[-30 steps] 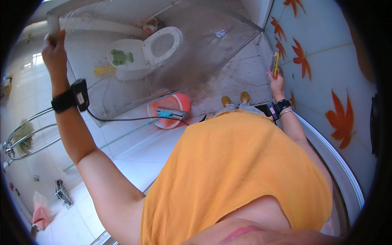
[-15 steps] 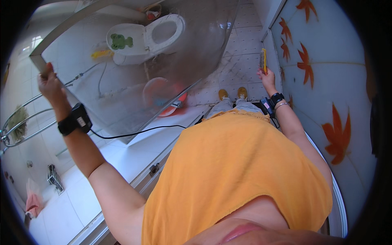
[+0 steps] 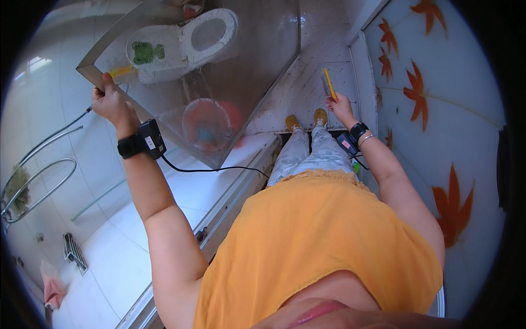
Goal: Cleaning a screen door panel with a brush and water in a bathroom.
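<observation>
A large glass shower door panel [image 3: 257, 71] with a metal edge stands tilted at the left and middle of the view. My left hand [image 3: 114, 107] is closed around its metal edge, near the upper left corner. Dirt and streaks cloud the glass, and things behind it show through. On the right, my right hand [image 3: 342, 108] grips a yellow-handled brush [image 3: 329, 85] by its lower end. Its bristles face left, toward the glass but apart from it.
Behind the glass stand a white toilet [image 3: 208, 35] with a green frog-shaped sticker and a red basin [image 3: 233, 122]. A frosted door [image 3: 411, 159] with orange leaves is at my right. At far left are curved metal rails [image 3: 60, 164]. A black cable [image 3: 213, 169] runs from my left wrist.
My left hand and the glass panel's corner have shifted to the right. My right hand with the brush has moved left, away from the leaf-patterned door.
</observation>
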`<state>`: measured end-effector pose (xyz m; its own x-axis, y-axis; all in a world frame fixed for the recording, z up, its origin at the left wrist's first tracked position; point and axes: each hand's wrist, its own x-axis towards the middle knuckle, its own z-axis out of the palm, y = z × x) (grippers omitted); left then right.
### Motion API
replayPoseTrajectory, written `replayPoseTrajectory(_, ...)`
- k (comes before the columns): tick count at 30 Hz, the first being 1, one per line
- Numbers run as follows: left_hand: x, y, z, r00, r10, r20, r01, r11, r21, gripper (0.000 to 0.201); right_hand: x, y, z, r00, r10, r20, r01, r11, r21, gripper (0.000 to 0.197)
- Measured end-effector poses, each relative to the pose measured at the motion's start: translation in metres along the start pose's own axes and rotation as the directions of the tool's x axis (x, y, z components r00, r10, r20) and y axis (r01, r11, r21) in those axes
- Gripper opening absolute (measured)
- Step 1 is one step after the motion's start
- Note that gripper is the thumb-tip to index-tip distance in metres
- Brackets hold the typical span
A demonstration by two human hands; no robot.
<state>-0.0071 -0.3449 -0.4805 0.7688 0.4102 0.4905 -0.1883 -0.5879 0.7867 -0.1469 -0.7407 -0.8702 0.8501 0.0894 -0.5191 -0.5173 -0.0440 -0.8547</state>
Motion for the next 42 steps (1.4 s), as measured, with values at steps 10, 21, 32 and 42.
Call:
replayPoseTrajectory(10,-0.052,-0.042,-0.056,0.760,-0.494,0.422,0.499,0.860,0.107,0.036,0.014,-0.049,0.142,0.952,0.011,0.305,-0.110,0.945,0.307,0.020)
replayPoseTrajectory(21,-0.064,-0.010,-0.011,0.895,-0.281,0.345,0.375,0.894,-0.244,0.026,0.012,-0.043,0.149,0.973,0.102,0.206,-0.162,0.941,0.298,0.017)
replayPoseTrajectory(32,-0.122,-0.075,-0.001,0.822,-0.435,0.367,0.518,0.840,-0.165,0.047,0.039,-0.026,0.182,0.998,-0.022,0.059,0.019,0.998,0.057,0.032)
replayPoseTrajectory(42,-0.133,-0.092,-0.001,0.954,-0.283,0.096,0.285,0.959,-0.009,0.029,0.048,-0.061,0.246,0.860,-0.503,-0.088,0.509,0.857,0.076,0.039)
